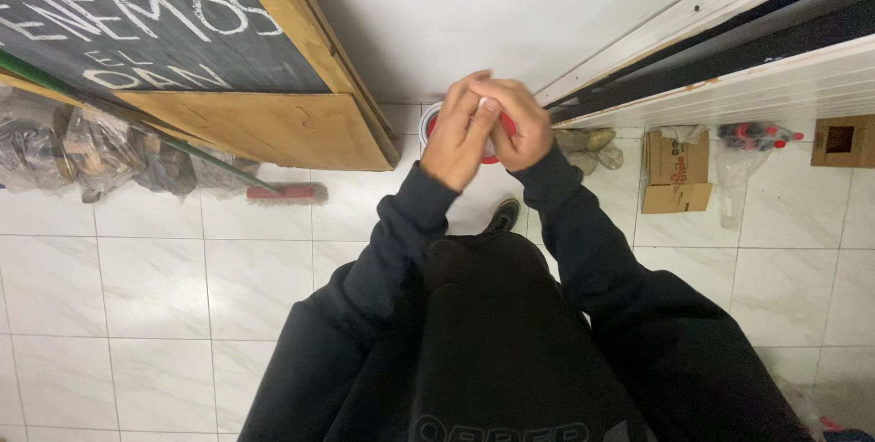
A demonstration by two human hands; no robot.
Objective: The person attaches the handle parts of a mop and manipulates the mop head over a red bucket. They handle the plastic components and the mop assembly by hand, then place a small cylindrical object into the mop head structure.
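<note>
At the centre of the head view, slightly toward twelve o'clock, a small round red-and-white object (488,137), largely hidden, is held between both hands above the floor. The left hand (458,132) is wrapped over the object from the nine o'clock side, fingers curled across its top, and the right hand (516,128) is closed against it from the three o'clock side; both are grasping it, and the fingertips are pressed together over a small white patch. What kind of object it is cannot be told. Black sleeves (392,251) are seen running down toward six o'clock, where a black garment fills the lower frame. A black shoe (503,215) is seen just below the hands on the white tiled floor (146,287). At ten o'clock a wooden-framed black chalkboard sign (182,50) is propped against the white wall, and a green-handled broom with a red head (290,191) is leaned across its lower edge. Clear plastic bags with dark contents (82,150) are piled at nine o'clock. At three o'clock a folded brown cardboard box (676,171) is set on the floor, with red-capped bottles in clear wrap (755,136) just beside it and a second brown cardboard box (843,140) near the frame edge.
</note>
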